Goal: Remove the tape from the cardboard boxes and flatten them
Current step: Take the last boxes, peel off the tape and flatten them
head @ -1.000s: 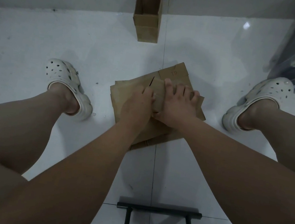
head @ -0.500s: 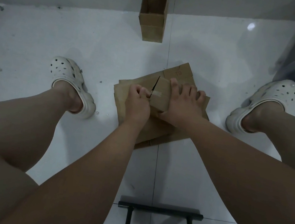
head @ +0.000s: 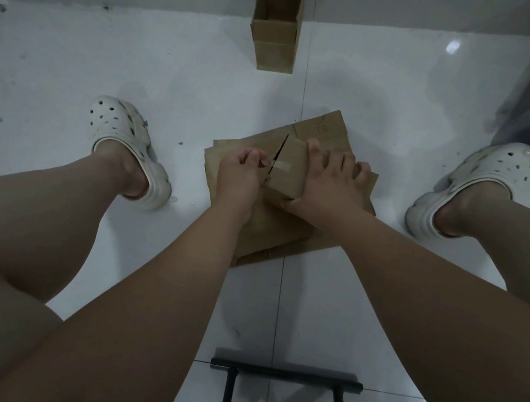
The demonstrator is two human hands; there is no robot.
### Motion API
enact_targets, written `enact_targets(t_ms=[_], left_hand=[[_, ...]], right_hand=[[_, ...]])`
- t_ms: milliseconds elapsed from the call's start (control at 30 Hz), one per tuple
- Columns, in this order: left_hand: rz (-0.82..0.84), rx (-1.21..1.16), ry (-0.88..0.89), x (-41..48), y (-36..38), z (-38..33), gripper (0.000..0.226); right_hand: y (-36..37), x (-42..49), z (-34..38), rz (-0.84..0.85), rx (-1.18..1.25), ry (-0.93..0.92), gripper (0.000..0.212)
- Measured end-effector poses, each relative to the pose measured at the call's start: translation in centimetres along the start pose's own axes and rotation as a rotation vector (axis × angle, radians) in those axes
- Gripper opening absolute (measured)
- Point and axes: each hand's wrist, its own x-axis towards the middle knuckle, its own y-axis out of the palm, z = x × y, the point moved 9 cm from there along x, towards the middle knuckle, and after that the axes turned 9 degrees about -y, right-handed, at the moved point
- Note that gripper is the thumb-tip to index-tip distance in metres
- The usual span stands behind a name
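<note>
Forearms reached out over a black metal frame (head: 287, 373) on the white tiled floor (head: 140, 64) as a person, sitting low with feet in pale clogs (head: 121, 126) set wide apart, worked on a small box (head: 289, 178). It sat on a pile of flattened cardboard (head: 329, 130) in the middle of the floor. A strip of pale tape (head: 284, 166) crossed the split seam on the box's top. To an onlooker, the peel looked best done low and back along the strip rather than straight up, so that the tape came away whole and the cardboard skin did not tear, with the box pinned hard against the pile. The left hand (head: 238, 176) had its fingers curled tight, thumb and forefinger apparently pinching the strip's loose end at the seam. The right hand (head: 326, 189) gripped the box from the other side, fingers spread over its top and far edge, thumb against the near face. Further off, an upright box (head: 275, 32), open at the top, stood against the foot of the wall, not yet flattened
</note>
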Motion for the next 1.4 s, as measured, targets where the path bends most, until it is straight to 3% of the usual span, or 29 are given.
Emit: enact_targets(t_ms=[300,500,700,933,1400], left_hand=[[0.439,-0.401,-0.225,0.2,3.4,0.9,0.017],[0.625,-0.416,-0.165,-0.1,4.7,-2.4,0.015],[0.627,-0.374,-0.024,0.0,3.3,-5.8,0.017],[0.540,-0.185,-0.031,0.2,3.3,-4.7,0.015],[0.364,-0.283,-0.011,0.9,3.4,-3.9,0.018]], right_hand=[[-1.7,-1.0,-2.5,-0.055,0.128,0.032,0.112],[-5.0,0.0,-3.7,0.030,0.349,-0.004,0.110],[-6.5,1.5,-3.6,0.076,0.516,-0.084,0.111],[-3.1,0.6,-4.2,0.054,0.694,-0.061,0.114],[-2.8,1.0,-5.4,0.129,0.670,-0.039,0.119]])
